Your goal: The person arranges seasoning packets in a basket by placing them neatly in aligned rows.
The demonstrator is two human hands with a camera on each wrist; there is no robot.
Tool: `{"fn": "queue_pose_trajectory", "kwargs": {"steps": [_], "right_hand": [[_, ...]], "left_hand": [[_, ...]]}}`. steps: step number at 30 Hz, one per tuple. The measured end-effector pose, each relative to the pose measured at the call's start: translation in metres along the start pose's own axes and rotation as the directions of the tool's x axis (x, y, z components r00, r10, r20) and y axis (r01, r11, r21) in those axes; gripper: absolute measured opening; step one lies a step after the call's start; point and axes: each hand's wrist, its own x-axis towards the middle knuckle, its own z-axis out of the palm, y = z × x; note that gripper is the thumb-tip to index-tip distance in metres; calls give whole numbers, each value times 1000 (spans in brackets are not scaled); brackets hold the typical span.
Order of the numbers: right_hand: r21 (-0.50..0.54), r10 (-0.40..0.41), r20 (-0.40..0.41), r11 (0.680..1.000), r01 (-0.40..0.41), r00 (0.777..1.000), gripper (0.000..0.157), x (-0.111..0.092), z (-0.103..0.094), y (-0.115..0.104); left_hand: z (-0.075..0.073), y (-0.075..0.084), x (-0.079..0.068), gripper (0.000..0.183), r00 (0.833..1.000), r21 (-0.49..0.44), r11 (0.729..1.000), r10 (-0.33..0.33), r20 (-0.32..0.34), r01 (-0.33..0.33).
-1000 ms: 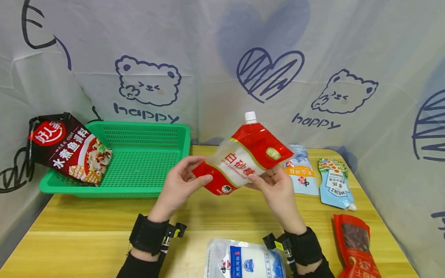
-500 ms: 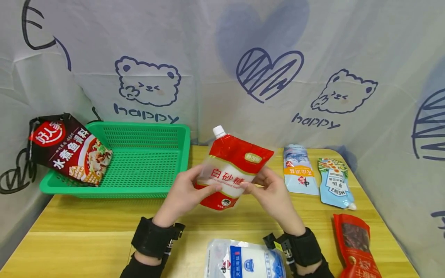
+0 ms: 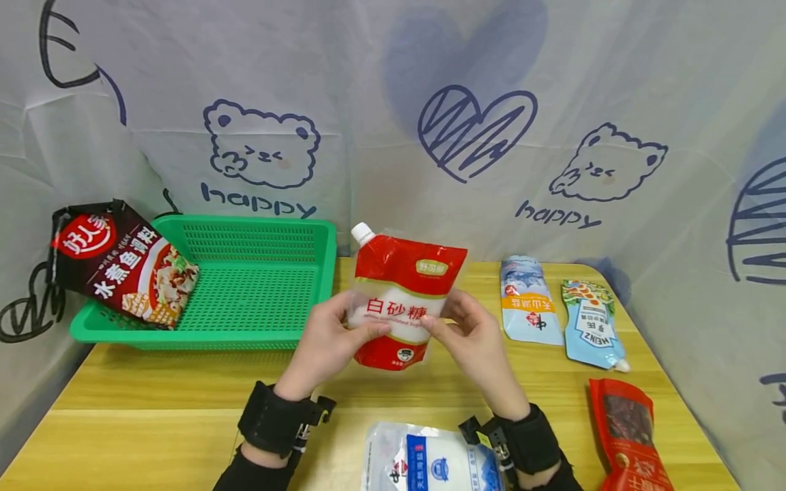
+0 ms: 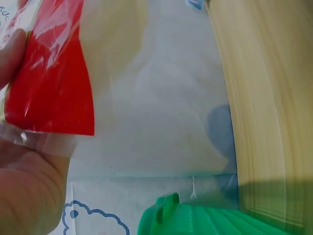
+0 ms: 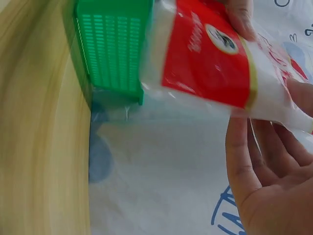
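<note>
A red and white pouch of white granulated sugar [image 3: 405, 273] with a white screw cap is held up over the table, nearly upright, its printed front towards me. On its left edge my left hand [image 3: 328, 341] grips it, thumb across the front. My right hand [image 3: 475, 341] pinches the right edge, thumb on the front and fingers behind. The right wrist view shows those fingers curled at the back of the sugar pouch [image 5: 205, 58]. In the left wrist view, the thumb presses the red part of the pouch [image 4: 54, 83].
At the left a green basket [image 3: 258, 334] bears a dark red seasoning bag [image 3: 135, 262] leaning over its side. A blue and white salt bag [image 3: 439, 464] lies in front. Rightward lie an orange-white pouch [image 3: 531, 307], a blue Heinz pouch [image 3: 592, 327] and a red packet [image 3: 626, 436].
Both hands have brought the sugar pouch lower and to the left. It has turned from a strong tilt to almost upright.
</note>
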Motion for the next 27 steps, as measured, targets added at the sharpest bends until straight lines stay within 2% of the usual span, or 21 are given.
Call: {"fn": "queue_pose_trajectory", "kwargs": {"steps": [4, 11, 18, 22, 27], "right_hand": [[14, -17, 0, 1000, 17, 1000, 51, 0, 5, 3], [9, -14, 67, 1000, 14, 998, 58, 0, 12, 7], [-8, 5, 99, 1000, -5, 995, 59, 0, 14, 6], [-12, -8, 98, 1000, 9, 995, 57, 0, 11, 6], [-15, -8, 112, 1000, 9, 994, 57, 0, 6, 6]], "left_hand": [[0, 1, 0, 32, 998, -44, 999, -6, -61, 3], [1, 3, -1, 40, 991, -99, 995, 3, -136, -16], [4, 5, -2, 43, 992, -192, 981, -6, -124, -18], [4, 5, -2, 46, 995, -181, 983, -9, -99, -9], [-4, 5, -1, 55, 998, -209, 977, 25, -65, -38]]}}
